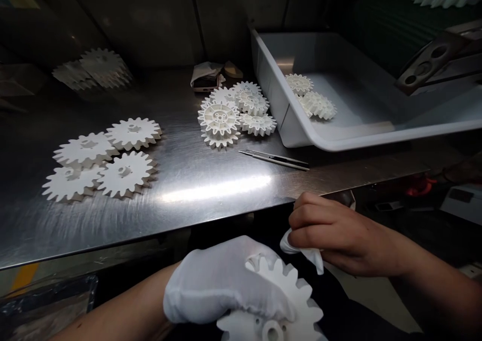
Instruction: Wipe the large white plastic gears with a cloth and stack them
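Note:
In a white glove, my left hand (226,280) grips a white plastic gear (297,301) low in the view, below the table's front edge. The gear's toothed rim and central hub face up, and its bottom part is cut off by the frame. To its right, my bare right hand (339,233) has its fingers closed on a crumpled white cloth (307,253). On the metal table (188,170) lies a slim utility knife (274,159). Behind the knife sits a pile of white gears (220,117), and more flat gears (126,173) rest at the left.
A grey plastic bin (297,125) with a few gears (318,105) inside stands at the right. Stacked gears (103,67) sit at the back left. A phone-like item (205,82) under a white cloth lies near the wall. A metal bracket (429,62) juts in over the bin.

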Demonstrator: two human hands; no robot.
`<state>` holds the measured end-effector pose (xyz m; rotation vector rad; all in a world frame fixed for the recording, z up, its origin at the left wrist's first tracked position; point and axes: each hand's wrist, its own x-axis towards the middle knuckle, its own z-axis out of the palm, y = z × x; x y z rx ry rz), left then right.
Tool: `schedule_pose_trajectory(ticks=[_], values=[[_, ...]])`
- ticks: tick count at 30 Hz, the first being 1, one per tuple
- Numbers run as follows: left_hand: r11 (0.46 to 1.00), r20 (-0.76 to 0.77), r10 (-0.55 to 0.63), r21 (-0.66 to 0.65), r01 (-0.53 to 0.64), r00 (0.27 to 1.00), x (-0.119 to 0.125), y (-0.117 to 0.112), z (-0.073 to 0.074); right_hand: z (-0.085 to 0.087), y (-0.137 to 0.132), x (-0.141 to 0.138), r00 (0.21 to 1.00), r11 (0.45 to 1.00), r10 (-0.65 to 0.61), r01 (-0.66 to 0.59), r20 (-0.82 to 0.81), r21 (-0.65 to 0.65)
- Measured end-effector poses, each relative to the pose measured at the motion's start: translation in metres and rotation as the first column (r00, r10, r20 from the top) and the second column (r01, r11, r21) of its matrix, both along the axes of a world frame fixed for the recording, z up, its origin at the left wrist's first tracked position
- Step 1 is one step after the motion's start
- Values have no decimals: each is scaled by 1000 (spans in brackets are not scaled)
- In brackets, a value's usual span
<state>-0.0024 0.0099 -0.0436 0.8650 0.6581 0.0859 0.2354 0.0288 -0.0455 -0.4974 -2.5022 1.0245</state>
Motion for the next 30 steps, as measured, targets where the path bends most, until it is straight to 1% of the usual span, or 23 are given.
schedule_pose_trajectory(ticks=[1,2,4,5,7,10,12,13,16,18,21,22,24,26,27,28,30], values=[[1000,9,-2,4,2,1000,0,0,0,-1,1,2,999,999,-35,36,7,-35],[1000,14,-6,-3,6,1000,1,1,-1,-2,1,4,996,993,-87,84,-29,-79],[999,2,1,-53,-1,1000,2,0,-1,-1,0,5,966,964,-221,195,-137,-183],[997,-10,7,-78,-8,1000,2,0,-1,-1,0,4,949,944,-272,231,-161,-234],[995,-32,5,-103,-9,999,3,0,0,-1,-2,-1,938,916,-302,236,-170,-323],[997,-53,-11,-73,7,999,3,0,3,-3,-4,-12,942,903,-252,147,-222,-403],[998,-47,-5,-64,2,999,3,0,3,-5,-4,-17,947,910,-216,108,-236,-401],[998,-45,0,-62,-3,999,2,0,2,-5,-3,-18,958,916,-194,99,-213,-389],[997,-52,6,-72,-10,999,0,-2,-2,-3,0,-13,989,936,-136,109,-56,-334],[997,-55,0,-80,-5,998,-1,-4,-4,-1,3,-9,987,935,-158,142,-22,-326],[995,-69,-5,-103,-2,998,0,-3,-5,0,3,-7,955,906,-261,193,-138,-377],[994,-78,-8,-110,0,997,1,-2,-5,0,2,-8,944,898,-277,188,-180,-398],[997,-87,-10,-82,3,996,2,0,-4,0,0,-11,941,899,-251,139,-228,-416],[1000,-61,-6,-2,6,998,2,1,-2,1,-1,-13,961,913,-197,108,-194,-394],[1000,-41,-5,26,6,999,2,2,-1,1,-1,-14,971,921,-195,132,-139,-367],[999,-21,1,36,0,1000,1,2,1,1,-2,-14,971,922,-230,195,-68,-334],[1000,-11,8,17,-8,1000,0,2,4,1,-2,-13,934,892,-356,351,37,-285]])
